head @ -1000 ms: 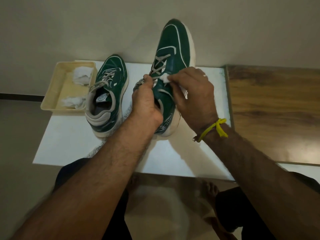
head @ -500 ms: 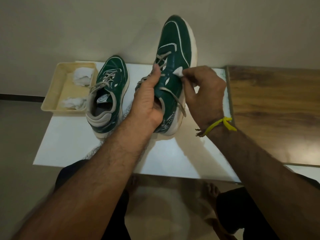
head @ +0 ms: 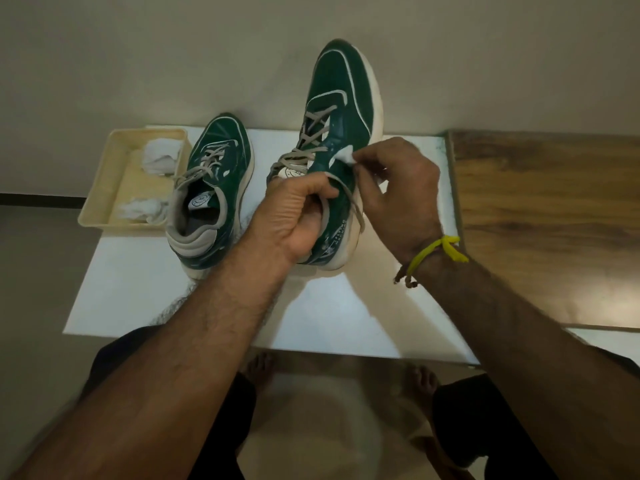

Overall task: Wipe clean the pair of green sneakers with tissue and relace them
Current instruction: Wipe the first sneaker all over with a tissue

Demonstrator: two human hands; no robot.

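Two green sneakers with grey laces and white soles are in view. The right sneaker (head: 341,98) is lifted toe-up above the white table (head: 145,289); my left hand (head: 294,216) grips it at the collar, fingers curled into the opening. My right hand (head: 394,188) pinches a small white tissue (head: 346,156) against the shoe's green side, beside the laces. A loose lace end hangs down past the heel. The left sneaker (head: 216,188) stands laced on the table, heel toward me.
A cream tray (head: 104,188) at the table's left rear holds crumpled tissues (head: 157,157). A wooden surface (head: 547,216) adjoins the table on the right. A wall stands behind. My knees and bare feet are below the near edge.
My left hand shifted its grip, curling tighter round the collar. The right hand with the tissue slid along the shoe's side, from beside the laces outward and slightly back.
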